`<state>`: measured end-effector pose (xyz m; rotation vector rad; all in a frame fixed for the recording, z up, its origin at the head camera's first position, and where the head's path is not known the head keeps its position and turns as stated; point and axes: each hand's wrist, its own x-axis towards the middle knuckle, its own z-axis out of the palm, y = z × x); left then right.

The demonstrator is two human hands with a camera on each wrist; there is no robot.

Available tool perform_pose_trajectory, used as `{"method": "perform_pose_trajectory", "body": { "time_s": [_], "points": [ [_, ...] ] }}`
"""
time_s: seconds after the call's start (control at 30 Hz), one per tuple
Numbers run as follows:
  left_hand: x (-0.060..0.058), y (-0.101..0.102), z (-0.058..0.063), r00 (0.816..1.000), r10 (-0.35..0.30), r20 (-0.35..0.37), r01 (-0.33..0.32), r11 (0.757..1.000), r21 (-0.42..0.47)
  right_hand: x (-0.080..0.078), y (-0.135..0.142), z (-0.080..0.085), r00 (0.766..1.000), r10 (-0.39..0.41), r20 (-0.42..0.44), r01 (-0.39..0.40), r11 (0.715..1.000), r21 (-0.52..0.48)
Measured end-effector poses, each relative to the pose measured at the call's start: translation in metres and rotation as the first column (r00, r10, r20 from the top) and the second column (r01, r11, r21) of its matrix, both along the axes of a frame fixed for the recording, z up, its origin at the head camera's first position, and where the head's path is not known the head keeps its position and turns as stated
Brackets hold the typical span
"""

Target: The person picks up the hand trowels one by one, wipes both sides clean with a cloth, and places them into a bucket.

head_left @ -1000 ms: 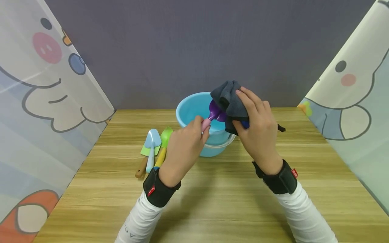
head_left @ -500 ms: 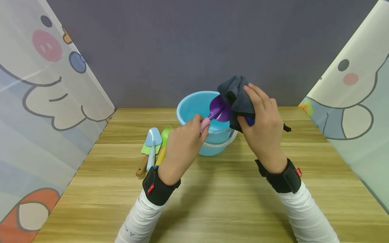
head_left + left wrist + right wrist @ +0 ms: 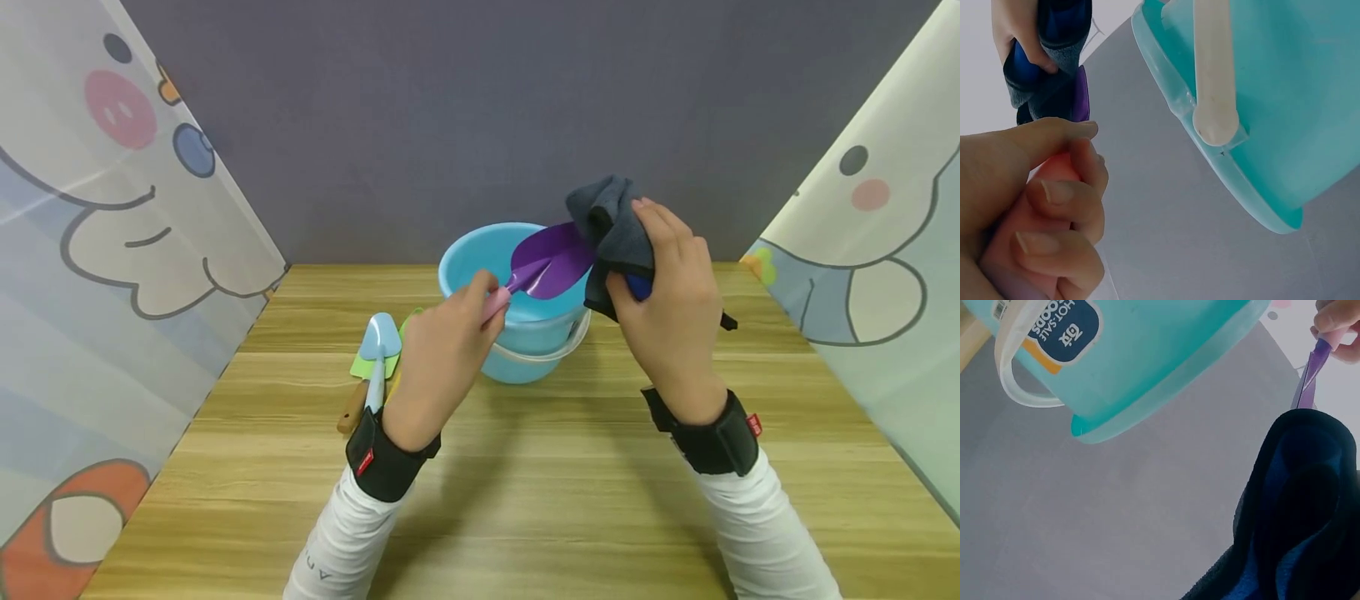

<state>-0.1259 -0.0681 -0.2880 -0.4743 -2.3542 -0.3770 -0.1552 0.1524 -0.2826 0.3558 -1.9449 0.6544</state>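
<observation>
My left hand (image 3: 446,350) grips the pink handle of a toy shovel (image 3: 551,260) whose purple blade points up and to the right, above the bucket. In the left wrist view, the fingers curl round the pink handle (image 3: 1038,228). My right hand (image 3: 675,308) holds a folded dark grey cloth (image 3: 618,225) with a blue inner side against the blade's tip, which the cloth covers. A light blue bucket (image 3: 528,333) with a white handle stands on the table below both hands; the right wrist view shows a printed label (image 3: 1063,331) on its side.
Left of the bucket, several small garden tools lie together on the wooden table (image 3: 570,500): a light blue shovel (image 3: 380,337), a green-bladed tool with a brown handle (image 3: 352,408), and another partly hidden by my left hand. A grey wall (image 3: 480,117) rises behind.
The cloth in my right hand has slid right and slightly up along the purple blade, so more of the blade shows. My left hand has shifted slightly left, still gripping the shovel.
</observation>
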Motion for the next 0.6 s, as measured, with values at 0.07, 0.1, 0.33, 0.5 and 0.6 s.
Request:
{"method": "perform_pose_trajectory", "body": {
  "time_s": [0.07, 0.1, 0.33, 0.5, 0.6],
  "points": [
    [-0.001, -0.001, 0.000, 1.000, 0.000, 0.008, 0.000, 1.000, 0.003, -0.001, 0.003, 0.000, 1.000, -0.010, -0.003, 0.010, 1.000, -0.015],
    [-0.001, -0.001, 0.000, 1.000, 0.001, 0.010, -0.001, 1.000, 0.004, -0.001, 0.004, 0.001, 1.000, -0.015, -0.002, 0.015, 1.000, -0.028],
    [-0.002, -0.002, 0.002, 1.000, 0.002, 0.024, -0.002, 1.000, 0.022, 0.004, 0.014, 0.010, 0.999, -0.031, -0.029, 0.028, 0.992, -0.119],
    [-0.002, -0.002, 0.002, 1.000, 0.004, 0.030, -0.005, 1.000, 0.030, 0.018, 0.010, 0.018, 0.996, 0.030, -0.083, -0.039, 0.993, -0.110],
    [-0.002, -0.002, 0.002, 0.999, 0.015, 0.030, -0.016, 0.999, 0.037, 0.027, 0.003, 0.021, 0.988, 0.115, -0.102, -0.123, 0.990, -0.070]
  ]
}}
